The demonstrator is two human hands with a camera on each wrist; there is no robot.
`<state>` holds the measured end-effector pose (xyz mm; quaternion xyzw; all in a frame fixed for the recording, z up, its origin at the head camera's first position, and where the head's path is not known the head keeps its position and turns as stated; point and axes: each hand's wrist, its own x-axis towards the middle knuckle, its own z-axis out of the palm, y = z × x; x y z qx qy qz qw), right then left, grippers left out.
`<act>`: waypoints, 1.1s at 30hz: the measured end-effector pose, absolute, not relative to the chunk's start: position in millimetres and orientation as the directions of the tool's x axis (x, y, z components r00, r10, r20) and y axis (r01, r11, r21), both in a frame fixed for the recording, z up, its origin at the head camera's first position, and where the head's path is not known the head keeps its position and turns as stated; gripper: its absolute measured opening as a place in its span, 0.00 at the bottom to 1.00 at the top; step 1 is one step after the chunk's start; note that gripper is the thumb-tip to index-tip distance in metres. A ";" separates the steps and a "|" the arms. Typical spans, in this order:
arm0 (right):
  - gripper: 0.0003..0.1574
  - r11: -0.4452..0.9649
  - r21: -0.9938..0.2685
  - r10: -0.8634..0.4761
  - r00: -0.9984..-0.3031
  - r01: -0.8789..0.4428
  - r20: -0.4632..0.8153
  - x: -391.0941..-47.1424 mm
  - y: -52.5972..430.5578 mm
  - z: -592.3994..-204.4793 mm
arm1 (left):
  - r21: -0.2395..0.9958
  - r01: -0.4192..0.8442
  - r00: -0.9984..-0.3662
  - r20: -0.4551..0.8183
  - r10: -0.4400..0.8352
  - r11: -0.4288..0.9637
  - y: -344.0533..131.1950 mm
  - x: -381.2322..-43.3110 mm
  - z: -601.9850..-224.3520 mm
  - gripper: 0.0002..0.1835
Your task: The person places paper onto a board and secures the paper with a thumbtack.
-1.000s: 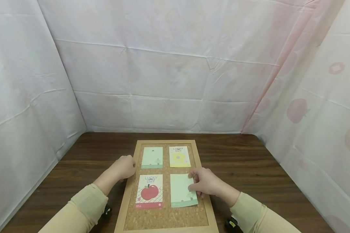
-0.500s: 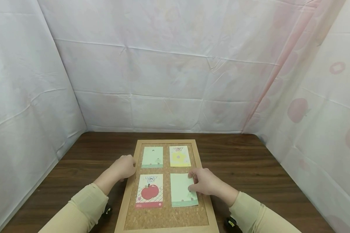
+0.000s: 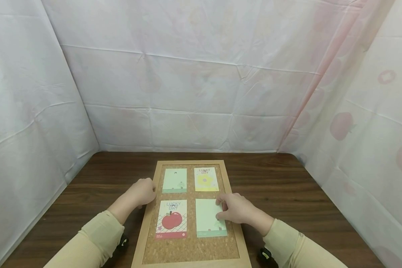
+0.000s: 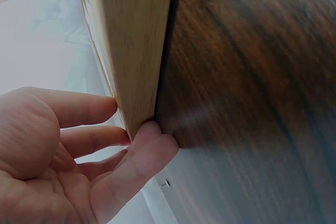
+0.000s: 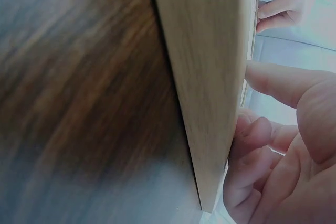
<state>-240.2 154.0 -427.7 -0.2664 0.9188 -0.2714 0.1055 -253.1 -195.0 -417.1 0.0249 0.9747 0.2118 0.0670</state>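
A wood-framed cork board lies on the table with several cards on it. My left hand grips the board's left edge; in the left wrist view its fingertips meet the frame along its top and side. At the lower right of the board, a pale green card lies nearly flat on the cork. My right hand holds this card by its right edge, thumb and index finger set apart on it. The right wrist view shows that hand against the frame, its other fingers curled and the card hidden.
Beside the green card lies an apple card. Another green card and a yellow flower card lie farther up. The dark wooden table extends around the board, with white curtains behind and beside it.
The green card's lower right corner, slightly lifted earlier, has settled flatter on the cork. The curled fingers under the right hand's thumb have dropped out of sight. The left hand has stayed put.
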 end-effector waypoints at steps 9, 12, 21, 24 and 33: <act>0.20 0.701 -0.539 -0.563 -0.826 -0.467 -0.017 -239.9 156.9 -425.9 | 0.425 0.013 -0.989 -0.125 0.073 0.905 -195.9 -253.8 -418.3 0.08; 0.21 0.694 -0.530 -0.566 -0.824 -0.488 0.017 -240.3 159.3 -423.3 | 0.422 0.022 -0.989 -0.120 0.080 0.906 -196.0 -254.1 -418.0 0.09; 0.26 0.656 -0.380 -0.672 -0.734 -0.652 0.100 -236.3 168.2 -418.7 | 0.417 0.034 -0.990 -0.112 0.088 0.908 -196.0 -253.6 -417.9 0.12; 0.29 0.636 -0.317 -0.715 -0.692 -0.703 0.099 -232.7 170.9 -419.3 | 0.419 0.032 -0.990 -0.110 0.086 0.907 -195.9 -253.5 -418.3 0.11; 0.34 0.587 -0.283 -0.779 -0.625 -0.758 0.058 -230.6 176.6 -421.7 | 0.424 0.026 -0.989 -0.118 0.084 0.905 -196.3 -253.1 -417.6 0.10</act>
